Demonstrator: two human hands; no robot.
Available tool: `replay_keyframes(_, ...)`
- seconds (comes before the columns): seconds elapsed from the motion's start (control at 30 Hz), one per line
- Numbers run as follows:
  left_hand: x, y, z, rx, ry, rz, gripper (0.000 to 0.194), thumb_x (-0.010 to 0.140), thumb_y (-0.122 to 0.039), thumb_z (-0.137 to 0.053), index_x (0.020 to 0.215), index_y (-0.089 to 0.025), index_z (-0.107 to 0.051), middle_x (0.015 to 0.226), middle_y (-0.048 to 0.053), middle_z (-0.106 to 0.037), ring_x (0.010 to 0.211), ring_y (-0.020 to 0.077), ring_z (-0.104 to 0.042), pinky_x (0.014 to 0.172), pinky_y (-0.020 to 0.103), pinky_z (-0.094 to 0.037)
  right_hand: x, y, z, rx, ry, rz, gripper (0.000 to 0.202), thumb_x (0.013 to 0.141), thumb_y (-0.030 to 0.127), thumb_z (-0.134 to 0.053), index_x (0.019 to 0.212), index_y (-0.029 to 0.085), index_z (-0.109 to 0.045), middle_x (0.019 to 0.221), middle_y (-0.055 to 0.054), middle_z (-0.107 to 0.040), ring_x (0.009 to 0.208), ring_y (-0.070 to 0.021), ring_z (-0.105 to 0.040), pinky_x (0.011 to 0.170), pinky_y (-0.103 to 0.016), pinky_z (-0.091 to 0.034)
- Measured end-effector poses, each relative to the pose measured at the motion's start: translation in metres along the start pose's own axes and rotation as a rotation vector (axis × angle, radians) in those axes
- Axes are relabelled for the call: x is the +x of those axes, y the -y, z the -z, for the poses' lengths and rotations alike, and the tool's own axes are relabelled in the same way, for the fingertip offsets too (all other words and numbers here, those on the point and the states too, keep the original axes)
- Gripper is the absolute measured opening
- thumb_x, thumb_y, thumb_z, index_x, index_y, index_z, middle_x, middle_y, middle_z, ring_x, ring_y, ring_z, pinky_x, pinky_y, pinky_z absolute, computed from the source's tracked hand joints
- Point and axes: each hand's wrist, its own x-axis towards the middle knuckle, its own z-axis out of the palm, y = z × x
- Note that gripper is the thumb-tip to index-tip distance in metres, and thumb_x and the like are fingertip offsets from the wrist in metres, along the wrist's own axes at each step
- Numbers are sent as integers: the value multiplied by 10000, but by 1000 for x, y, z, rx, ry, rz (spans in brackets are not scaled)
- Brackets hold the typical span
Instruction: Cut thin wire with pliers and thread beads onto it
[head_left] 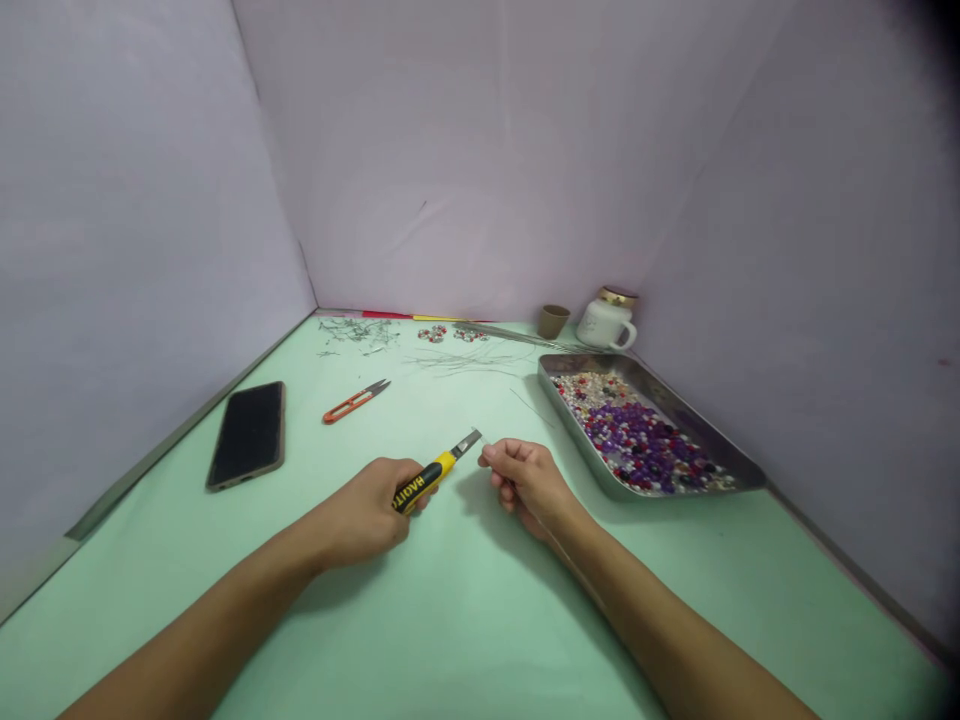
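Note:
My left hand is closed around the grip of a yellow-and-black hand tool with lettering on its side. Its short, flat metal tip points up and right; I cannot make out the exact kind of tool. Just right of that tip, my right hand pinches a thin, pale piece of wire between thumb and forefinger. The wire's far end is at the tool's tip, but whether the tip grips it is too small to tell. Both hands are above the green tabletop.
Orange thread snips and a phone lie left. A metal tray of mixed beads stands right. Behind are wire scraps, loose wires, beaded pieces, a brown cup and a white lidded mug. Pale walls enclose the table.

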Motion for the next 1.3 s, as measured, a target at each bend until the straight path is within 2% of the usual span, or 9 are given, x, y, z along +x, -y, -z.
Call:
replay_keyframes(0.07,1,-1,-2,-17,-15,4,197,472,-73,-389,637,-176,-424,604,-43,-399,566,98,-355,504,224,-271,0,0,0,61,17,-14,251,600,343,-673,601,123,-551,391,65,-447,290,-14,-306,280,-138,-225)
replay_keyframes(0.2,-1,-5,2,-240,85,45,261,465,-72,-419,704,-170,-460,700,-20,-454,623,120,-410,548,240,-312,0,1,0,139,24,-14,245,588,324,-686,612,116,-557,404,61,-457,304,-9,-320,289,-129,-228)
replay_keyframes(0.3,-3,-6,7,-322,120,27,232,462,-60,-430,661,-178,-414,686,-25,-421,634,118,-389,563,238,-308,0,3,1,127,0,-1,246,581,321,-688,599,116,-553,400,60,-459,297,-8,-318,285,-131,-217)
replay_keyframes(0.57,-4,-5,10,-163,124,28,216,472,-70,-407,651,-188,-388,606,-53,-336,538,86,-267,483,220,-214,-1,4,1,94,5,1,250,592,336,-678,595,125,-545,394,66,-453,285,-11,-316,288,-140,-218)
replay_keyframes(0.87,-3,-8,6,-114,80,54,183,475,-102,-401,640,-177,-418,648,-23,-426,590,116,-388,520,232,-292,-1,3,-2,94,24,-31,258,575,346,-684,600,127,-550,391,65,-456,289,-17,-322,290,-148,-226)
replay_keyframes(1.13,-3,-6,7,-117,121,46,235,473,-87,-397,681,-174,-465,610,-33,-413,557,105,-373,490,222,-268,1,0,0,77,45,-12,235,612,332,-662,623,126,-548,407,64,-463,298,-18,-335,305,-147,-247)
replay_keyframes(1.3,-4,-7,6,-167,76,79,163,477,-104,-437,624,-170,-465,630,-21,-463,581,118,-418,525,234,-324,0,1,0,85,65,12,240,602,337,-667,609,132,-543,397,67,-454,295,-18,-323,304,-148,-237)
